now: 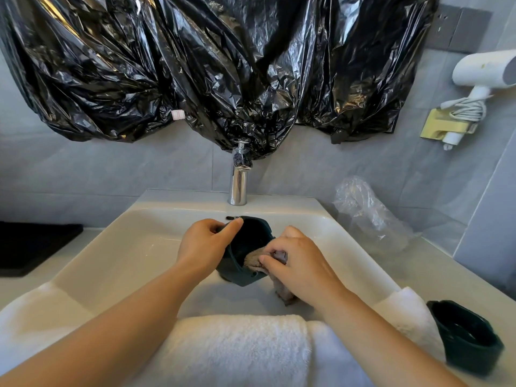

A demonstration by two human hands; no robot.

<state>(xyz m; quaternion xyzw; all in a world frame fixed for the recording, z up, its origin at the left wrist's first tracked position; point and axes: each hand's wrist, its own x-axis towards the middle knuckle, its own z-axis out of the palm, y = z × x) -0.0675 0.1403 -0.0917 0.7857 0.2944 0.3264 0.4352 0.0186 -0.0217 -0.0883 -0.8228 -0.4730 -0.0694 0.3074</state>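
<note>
A white towel (237,344) lies folded along the front edge of the sink (134,247); whether it is one piece or several cannot be told. Both bare forearms reach over it into the basin. There are two dark green cups. One, the spare cup (466,344), stands upright at the sink's front right corner. The other, the held cup (237,277), lies tilted in the middle of the basin, mouth up and toward the right. The left hand (203,244) grips its rim from the left, fingers curled over the edge. The right hand (296,261), just beside it, pinches one beige cloth (252,259) and presses it into the cup's mouth. One chrome tap (238,185) rises from the back edge. A clear plastic bag (365,216) lies by the back right corner.
</note>
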